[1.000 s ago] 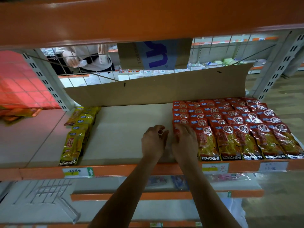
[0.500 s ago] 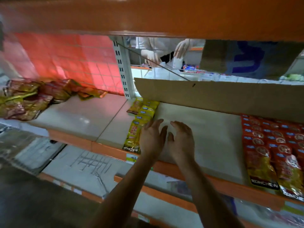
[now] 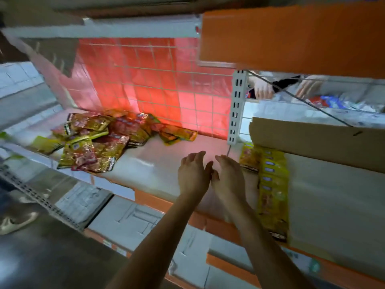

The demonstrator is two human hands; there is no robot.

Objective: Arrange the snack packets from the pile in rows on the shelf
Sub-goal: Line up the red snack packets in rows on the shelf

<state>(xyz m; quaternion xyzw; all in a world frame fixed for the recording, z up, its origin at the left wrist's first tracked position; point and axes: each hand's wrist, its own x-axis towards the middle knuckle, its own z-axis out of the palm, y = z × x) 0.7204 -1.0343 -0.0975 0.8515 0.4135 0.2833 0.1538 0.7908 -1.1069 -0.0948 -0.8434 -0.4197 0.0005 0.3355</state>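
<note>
Shelf white, orange front lip | cardboard upright at 2 o'clock | pile of packets on shelf at 10 o'clock | yellow row at 3 o'clock, just beside right hand | left hand alongside it, both at centre over shelf, fingers loose, holding nothing

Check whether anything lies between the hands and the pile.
Nothing visible does. The left hand and right hand hover open over the shelf, and only bare shelf separates them from the pile to their left. The yellow row lies on their right, out of the way.
</note>
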